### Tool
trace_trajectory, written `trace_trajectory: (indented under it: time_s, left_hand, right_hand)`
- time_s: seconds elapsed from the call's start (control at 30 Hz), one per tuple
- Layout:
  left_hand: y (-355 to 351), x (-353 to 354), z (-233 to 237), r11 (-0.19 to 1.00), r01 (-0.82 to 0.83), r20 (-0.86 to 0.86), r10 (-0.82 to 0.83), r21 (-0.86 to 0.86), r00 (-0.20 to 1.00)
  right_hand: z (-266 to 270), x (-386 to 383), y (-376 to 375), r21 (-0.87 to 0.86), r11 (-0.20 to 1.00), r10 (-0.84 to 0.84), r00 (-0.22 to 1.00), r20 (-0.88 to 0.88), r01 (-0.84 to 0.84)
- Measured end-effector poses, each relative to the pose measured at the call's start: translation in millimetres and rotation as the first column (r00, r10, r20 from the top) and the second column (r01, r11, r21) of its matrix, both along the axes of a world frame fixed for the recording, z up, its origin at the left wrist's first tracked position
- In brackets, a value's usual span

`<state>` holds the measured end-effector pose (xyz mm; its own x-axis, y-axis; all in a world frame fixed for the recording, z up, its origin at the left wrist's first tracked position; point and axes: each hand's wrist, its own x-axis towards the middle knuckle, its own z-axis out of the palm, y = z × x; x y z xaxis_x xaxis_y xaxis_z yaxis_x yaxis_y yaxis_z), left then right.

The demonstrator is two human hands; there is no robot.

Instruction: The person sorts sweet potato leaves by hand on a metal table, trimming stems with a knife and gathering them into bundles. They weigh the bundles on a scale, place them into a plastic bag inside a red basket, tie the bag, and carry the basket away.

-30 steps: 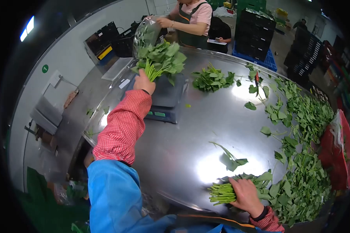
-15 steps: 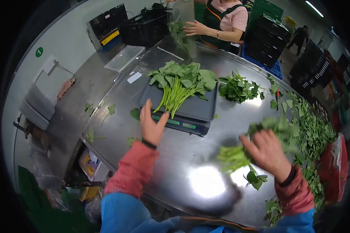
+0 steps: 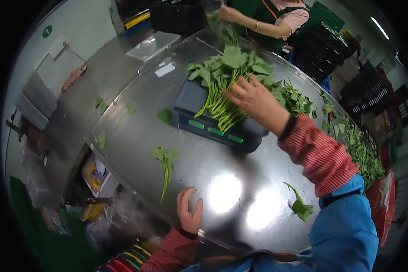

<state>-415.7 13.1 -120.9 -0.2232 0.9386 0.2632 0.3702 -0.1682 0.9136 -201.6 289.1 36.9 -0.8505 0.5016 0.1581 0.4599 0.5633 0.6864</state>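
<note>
Bright green leafy greens with long stems (image 3: 224, 97) lie heaped on a dark digital scale (image 3: 188, 102) whose small displays are lit green. My right hand (image 3: 258, 102) is over the right side of the heap, fingers spread, touching or just above the stems. My left hand (image 3: 189, 211) is low by the near edge of the table, holding nothing, with its fingers bent and the thumb apart. A small sprig of the greens (image 3: 166, 170) lies above it on the metal table (image 3: 140, 149). Another leafy sprig (image 3: 299, 206) rests below my right forearm.
More loose greens (image 3: 360, 152) are piled along the right side, near a red bag (image 3: 381, 204). Across the table, a person (image 3: 267, 29) handles greens in a clear bag. Black crates (image 3: 322, 47) are stacked behind. Plastic sheets (image 3: 152, 45) lie at the far left.
My right hand has moved up and left to the scale, where the heap is now larger; the bunch it held has left the right side. My left hand has drawn back toward the near edge.
</note>
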Motion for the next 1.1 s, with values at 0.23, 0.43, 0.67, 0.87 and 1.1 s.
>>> trace_trajectory:
  time_s: [0.23, 0.43, 0.67, 0.87, 1.1]
  left_hand:
    - [-37.5, 8.4, 9.3, 0.989, 0.135, 0.082, -0.130, -0.060, 0.988]
    - [-86.5, 23.8, -13.1, 0.938, 0.320, -0.002, -0.323, -0.134, 0.946]
    - [-99.1, 34.8, -24.7, 0.932, 0.352, -0.347, -0.358, -0.083, 0.867]
    - [-91.4, 23.9, -23.9, 0.968, 0.250, -0.171, -0.249, -0.014, 0.953]
    - [3.7, -81.8, -22.9, 0.924, -0.378, -0.761, 0.204, -0.058, 0.616]
  right_hand:
    - [-27.7, 43.5, -169.3, -0.508, 0.861, -0.155, 0.937, -0.312, -0.027]
    - [-102.4, 66.6, -305.2, -0.812, 0.583, -0.450, 0.837, -0.311, 0.012]
    - [-151.9, 68.7, -379.5, -0.910, 0.415, -0.419, 0.882, -0.215, -0.025]
    - [-150.1, 72.0, -396.1, -0.914, 0.405, -0.405, 0.902, -0.150, 0.029]
    - [-155.8, 83.0, -412.3, -0.897, 0.442, -0.452, 0.864, -0.222, 0.001]
